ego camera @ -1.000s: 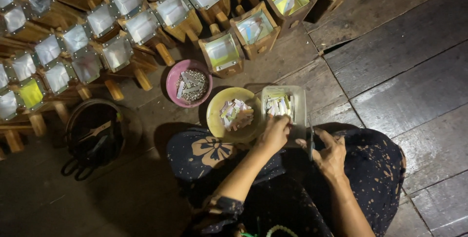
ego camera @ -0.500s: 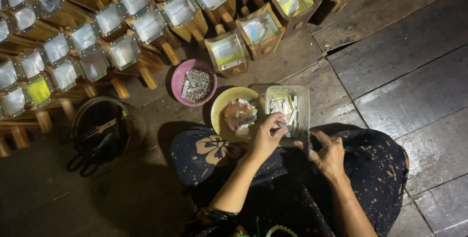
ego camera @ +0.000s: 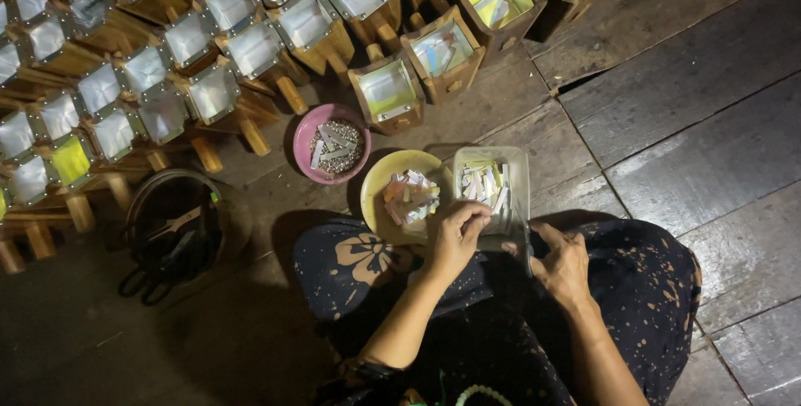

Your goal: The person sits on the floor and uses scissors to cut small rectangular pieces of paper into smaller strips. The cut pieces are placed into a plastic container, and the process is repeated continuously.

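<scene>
**Paper slips at risk of spilling from a crowded floor**

Dark wooden floor planks [ego camera: 667,122] are crowded with rows of small wooden box frames [ego camera: 388,93]. The left hand [ego camera: 455,235] is curled, fingertips pinched over slips at the near edge of the clear plastic tray [ego camera: 521,172], beside the yellow bowl [ego camera: 375,197]. The right hand [ego camera: 563,260] is loosely closed around a thin dark tool; what it is cannot be told. A knee shift could tip tray or bowl, and slips could be lost in the plank gaps.
</scene>
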